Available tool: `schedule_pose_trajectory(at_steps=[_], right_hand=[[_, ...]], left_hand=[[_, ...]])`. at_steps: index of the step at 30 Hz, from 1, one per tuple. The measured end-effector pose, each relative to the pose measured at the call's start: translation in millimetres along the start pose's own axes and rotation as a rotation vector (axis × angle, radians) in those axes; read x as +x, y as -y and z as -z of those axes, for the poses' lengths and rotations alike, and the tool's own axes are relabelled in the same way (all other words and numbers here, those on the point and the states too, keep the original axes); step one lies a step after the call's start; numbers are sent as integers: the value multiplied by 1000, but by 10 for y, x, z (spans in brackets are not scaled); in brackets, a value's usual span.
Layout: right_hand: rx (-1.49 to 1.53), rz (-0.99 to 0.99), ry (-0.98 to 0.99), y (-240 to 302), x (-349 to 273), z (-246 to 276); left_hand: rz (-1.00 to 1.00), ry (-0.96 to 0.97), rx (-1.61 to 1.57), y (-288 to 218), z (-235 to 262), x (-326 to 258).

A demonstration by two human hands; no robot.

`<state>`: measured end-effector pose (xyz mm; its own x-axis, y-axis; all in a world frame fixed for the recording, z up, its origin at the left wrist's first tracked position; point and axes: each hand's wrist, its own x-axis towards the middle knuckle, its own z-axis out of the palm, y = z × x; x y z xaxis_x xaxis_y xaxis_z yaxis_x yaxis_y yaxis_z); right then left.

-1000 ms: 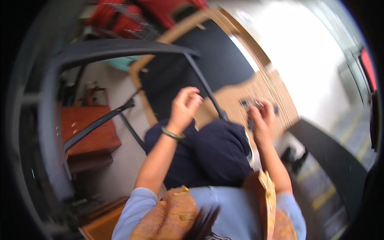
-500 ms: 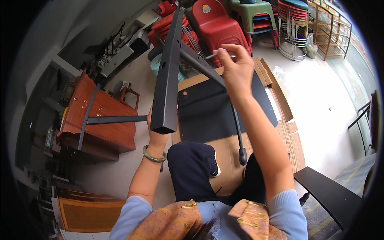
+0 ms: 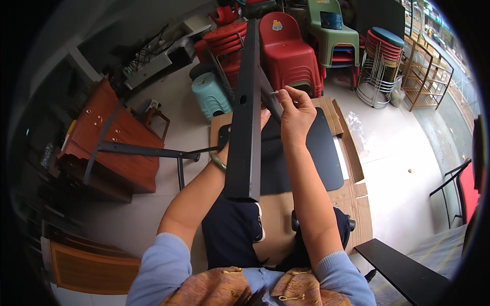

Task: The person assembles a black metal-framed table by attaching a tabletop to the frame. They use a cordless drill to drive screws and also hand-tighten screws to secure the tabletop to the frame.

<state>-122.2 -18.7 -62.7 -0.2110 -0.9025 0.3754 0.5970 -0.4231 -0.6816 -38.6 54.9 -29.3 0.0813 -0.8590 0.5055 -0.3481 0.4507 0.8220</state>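
A black metal frame (image 3: 243, 148) of square tubing stands before me, its long beam pointing away and a leg branching off to the right. My left hand (image 3: 265, 118) grips it from behind the beam, which hides most of the hand; only some fingers show on the far side. Closed in a pinch, my right hand (image 3: 298, 116) holds a small thin silver metal piece (image 3: 275, 93) against the frame's slanted bar. It is too small to tell whether this is a screw or a key. A black board (image 3: 324, 158) lies on the floor beneath.
Flattened cardboard (image 3: 352, 199) lies under the board. A reddish wooden cabinet (image 3: 115, 137) stands left. Ahead are a red chair (image 3: 288, 48), a green chair (image 3: 334, 38), a teal stool (image 3: 209, 94) and stacked round stools (image 3: 380, 61). A black panel (image 3: 398, 270) sits at lower right.
The frame's beam has shifted right and stands more upright in view. My left hand has moved right behind it. My right hand has brought the silver piece up to the slanted bar.
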Motion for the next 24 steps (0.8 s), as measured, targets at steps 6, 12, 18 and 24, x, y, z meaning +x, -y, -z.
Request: schedule_pose_trajectory(at_steps=[6,12,18,24], right_hand=[[-271,241,72,25,25,6],[7,-86,104,-63,184,149],[-73,-136,97,-67,37,-103],[-176,-67,286,61,54,-29]], left_hand=[[-135,-146,117,164,70,52],[-188,-232,28,298,-17,68],[-226,-312,-216,633,-23,-61],[-235,-301,-345,797,-59,-53]])
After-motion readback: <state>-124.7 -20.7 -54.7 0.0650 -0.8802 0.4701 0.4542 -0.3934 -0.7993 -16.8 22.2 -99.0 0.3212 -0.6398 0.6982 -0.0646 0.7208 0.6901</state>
